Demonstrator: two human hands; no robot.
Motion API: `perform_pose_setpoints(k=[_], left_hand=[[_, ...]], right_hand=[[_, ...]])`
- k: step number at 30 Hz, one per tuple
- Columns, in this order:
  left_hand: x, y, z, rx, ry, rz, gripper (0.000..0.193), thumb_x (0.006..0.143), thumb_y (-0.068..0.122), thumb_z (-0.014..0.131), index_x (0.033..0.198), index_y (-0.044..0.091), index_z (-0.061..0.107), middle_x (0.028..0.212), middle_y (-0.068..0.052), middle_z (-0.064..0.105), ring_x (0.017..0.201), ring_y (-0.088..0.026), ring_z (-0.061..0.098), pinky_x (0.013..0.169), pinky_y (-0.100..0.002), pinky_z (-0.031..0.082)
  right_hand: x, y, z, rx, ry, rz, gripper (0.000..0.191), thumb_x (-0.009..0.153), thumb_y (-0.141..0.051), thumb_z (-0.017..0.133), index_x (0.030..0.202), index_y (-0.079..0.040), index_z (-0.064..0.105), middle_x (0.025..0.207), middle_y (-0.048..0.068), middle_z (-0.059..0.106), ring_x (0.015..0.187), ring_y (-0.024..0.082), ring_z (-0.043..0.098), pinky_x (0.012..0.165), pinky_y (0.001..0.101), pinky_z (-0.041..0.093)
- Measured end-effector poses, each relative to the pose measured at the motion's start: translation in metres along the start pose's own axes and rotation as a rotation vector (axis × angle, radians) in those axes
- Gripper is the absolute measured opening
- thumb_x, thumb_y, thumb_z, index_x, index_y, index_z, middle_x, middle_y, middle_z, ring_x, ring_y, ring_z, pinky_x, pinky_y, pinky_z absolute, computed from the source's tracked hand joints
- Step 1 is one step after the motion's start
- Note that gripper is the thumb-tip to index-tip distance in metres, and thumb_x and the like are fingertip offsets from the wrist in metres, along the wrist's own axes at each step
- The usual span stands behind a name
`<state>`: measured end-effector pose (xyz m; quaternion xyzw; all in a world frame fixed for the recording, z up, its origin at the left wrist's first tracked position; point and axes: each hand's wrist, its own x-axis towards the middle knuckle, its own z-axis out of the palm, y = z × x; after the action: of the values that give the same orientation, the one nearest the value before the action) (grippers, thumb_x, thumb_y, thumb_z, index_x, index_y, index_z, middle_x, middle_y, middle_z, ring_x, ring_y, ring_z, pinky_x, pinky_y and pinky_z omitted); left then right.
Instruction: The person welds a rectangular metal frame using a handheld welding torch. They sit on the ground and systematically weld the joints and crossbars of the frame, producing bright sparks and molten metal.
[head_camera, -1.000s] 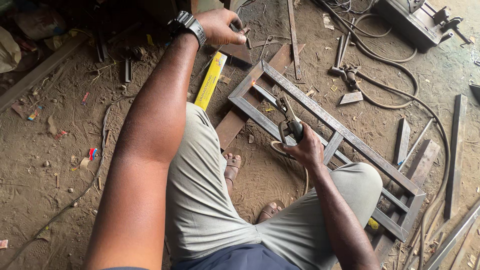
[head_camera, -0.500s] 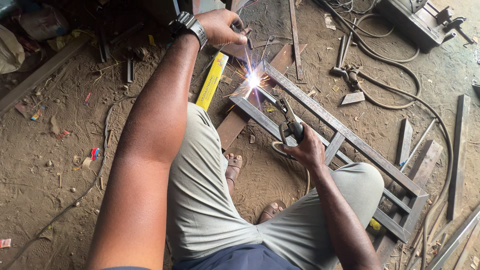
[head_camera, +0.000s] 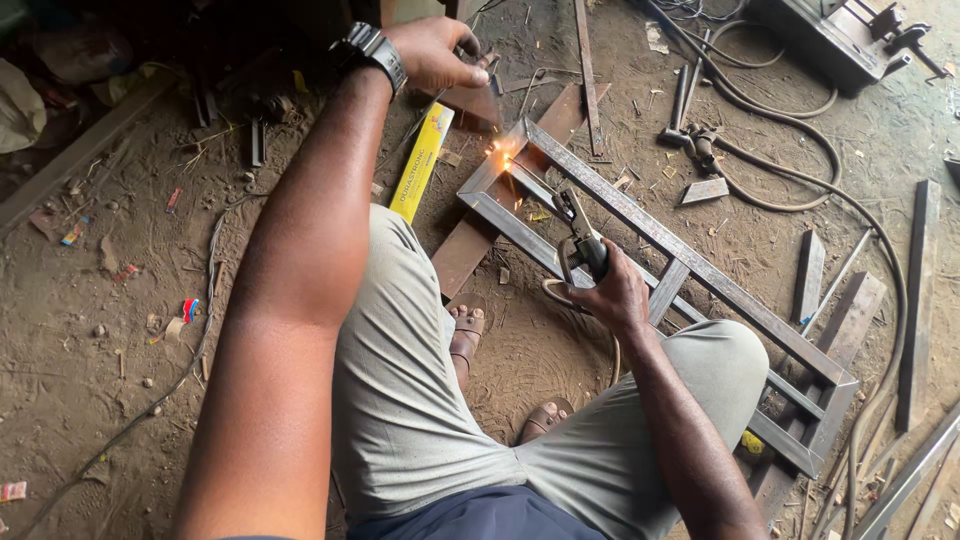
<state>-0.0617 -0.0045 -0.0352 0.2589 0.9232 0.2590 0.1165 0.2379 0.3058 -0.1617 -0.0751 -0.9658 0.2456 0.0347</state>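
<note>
Dirt floor (head_camera: 90, 330) strewn with metal offcuts and cables carries a long rectangular steel frame (head_camera: 690, 262) lying flat in front of the crouched person, with a yellow box (head_camera: 421, 162) just beside its near corner. Right hand (head_camera: 612, 292) is clenched around an electrode holder (head_camera: 580, 236) whose rod reaches to a small orange spark (head_camera: 503, 155) at the frame's corner. Left hand (head_camera: 435, 52), wristwatch (head_camera: 374, 52) on its wrist, is closed on a dark flat piece held above that corner.
</note>
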Motion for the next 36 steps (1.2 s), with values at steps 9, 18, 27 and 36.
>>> perform_pose_setpoints(k=[9,18,27,36], left_hand=[[-0.005,0.004,0.002,0.029,0.016,-0.057,0.064,0.089,0.052,0.077,0.138,0.013,0.062,0.115,-0.014,0.073,0.096,-0.025,0.073,0.076,-0.042,0.06],[-0.001,-0.002,0.005,0.02,0.012,-0.063,0.068,0.09,0.053,0.076,0.141,0.012,0.059,0.119,-0.017,0.071,0.1,-0.027,0.072,0.077,-0.043,0.061],[0.001,-0.004,0.005,0.021,0.006,-0.07,0.069,0.088,0.052,0.077,0.141,0.012,0.059,0.12,-0.017,0.07,0.1,-0.026,0.072,0.077,-0.042,0.061],[0.001,-0.003,0.003,0.025,-0.003,-0.062,0.066,0.088,0.051,0.078,0.138,0.012,0.062,0.117,-0.016,0.072,0.099,-0.026,0.072,0.079,-0.042,0.06]], right_hand=[[0.0,0.002,0.002,-0.005,0.012,-0.054,0.085,0.059,-0.046,0.096,0.124,-0.004,0.064,0.107,0.014,0.071,0.1,0.03,0.068,0.089,0.0449,0.055],[0.002,0.007,0.009,-0.006,0.015,-0.078,0.094,0.058,-0.045,0.097,0.133,-0.004,0.06,0.111,0.015,0.069,0.103,0.031,0.067,0.091,0.0448,0.055],[0.001,0.004,0.008,-0.022,-0.017,-0.032,0.091,0.059,-0.045,0.096,0.133,-0.006,0.061,0.113,0.015,0.07,0.106,0.03,0.068,0.094,0.0446,0.055],[0.002,-0.003,0.003,-0.046,0.005,-0.038,0.094,0.057,-0.046,0.097,0.133,-0.004,0.06,0.114,0.017,0.069,0.108,0.033,0.066,0.094,0.0461,0.053]])
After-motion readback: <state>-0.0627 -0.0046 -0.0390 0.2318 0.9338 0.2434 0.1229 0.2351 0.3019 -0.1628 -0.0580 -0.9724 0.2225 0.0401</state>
